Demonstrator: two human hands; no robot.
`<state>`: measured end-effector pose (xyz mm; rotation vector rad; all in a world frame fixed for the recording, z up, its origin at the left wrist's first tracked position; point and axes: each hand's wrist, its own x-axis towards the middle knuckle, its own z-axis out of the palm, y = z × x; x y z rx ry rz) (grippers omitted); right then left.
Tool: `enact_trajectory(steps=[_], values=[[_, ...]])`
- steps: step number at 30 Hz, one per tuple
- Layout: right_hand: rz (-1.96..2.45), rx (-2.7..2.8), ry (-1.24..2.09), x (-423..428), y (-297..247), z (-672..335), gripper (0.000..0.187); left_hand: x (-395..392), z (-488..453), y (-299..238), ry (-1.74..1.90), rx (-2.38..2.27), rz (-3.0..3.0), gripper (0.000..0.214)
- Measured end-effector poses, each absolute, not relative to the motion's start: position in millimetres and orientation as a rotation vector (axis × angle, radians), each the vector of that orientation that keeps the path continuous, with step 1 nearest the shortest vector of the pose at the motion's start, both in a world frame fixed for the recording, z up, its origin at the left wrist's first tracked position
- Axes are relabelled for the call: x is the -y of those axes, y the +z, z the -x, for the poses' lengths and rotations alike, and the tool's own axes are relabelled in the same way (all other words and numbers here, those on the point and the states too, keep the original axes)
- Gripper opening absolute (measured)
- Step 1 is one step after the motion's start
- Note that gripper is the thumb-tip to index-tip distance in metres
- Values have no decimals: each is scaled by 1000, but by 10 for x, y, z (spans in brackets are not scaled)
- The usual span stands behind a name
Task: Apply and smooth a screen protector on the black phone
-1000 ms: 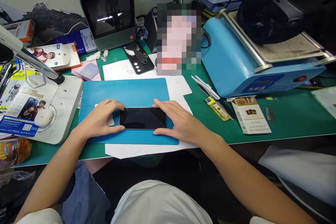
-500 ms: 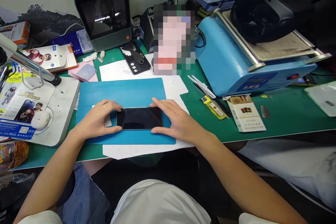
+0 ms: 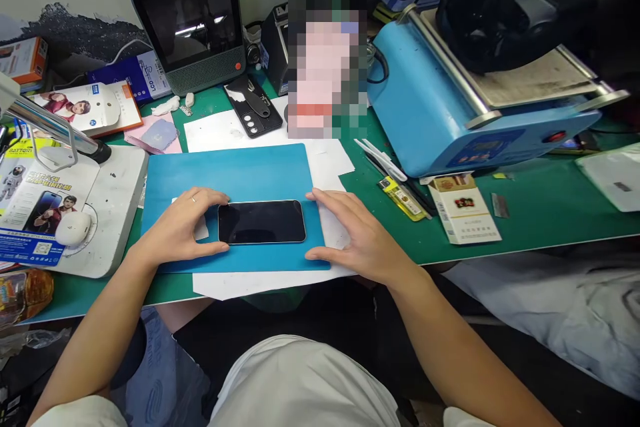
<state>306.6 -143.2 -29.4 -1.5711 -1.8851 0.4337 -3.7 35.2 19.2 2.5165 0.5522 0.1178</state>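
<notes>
A black phone (image 3: 261, 221) lies screen up on a blue work mat (image 3: 235, 177). My left hand (image 3: 179, 230) grips the phone's left end between thumb and fingers, a ring on one finger. My right hand (image 3: 361, 237) hovers just right of the phone, fingers spread and off it, over the mat's right edge and the white paper (image 3: 330, 167) beneath. A small white piece (image 3: 201, 229) lies on the mat under my left hand.
A blue roller machine (image 3: 465, 113) stands at the right, a cigarette pack (image 3: 464, 208) and tools (image 3: 395, 180) in front of it. A small screen device (image 3: 193, 20) and a black phone case (image 3: 253, 107) sit behind the mat. A white lamp base (image 3: 107, 210) with product boxes is at left.
My right hand let go of the phone's right end and drew back to the right. The left hand stays on the phone's left end. The view shifted slightly.
</notes>
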Motion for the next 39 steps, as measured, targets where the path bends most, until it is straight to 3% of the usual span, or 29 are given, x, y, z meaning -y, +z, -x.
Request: enact_trajectory(steps=[9,17,30,39], values=[[1458,2047,327,1343,-198,-2852,56,-319,9,198,100,-553,-2512,61],[1497,2344,295,1036,23,-2242,68,-316,19,187,140,-535,-2525,60],[1672,2122,374,1599,-228,-3004,58,-315,32,161,143,-532,-2520,56],[1537,2230,384,1169,32,-2407,62,-316,28,178,147,-536,-2548,56]])
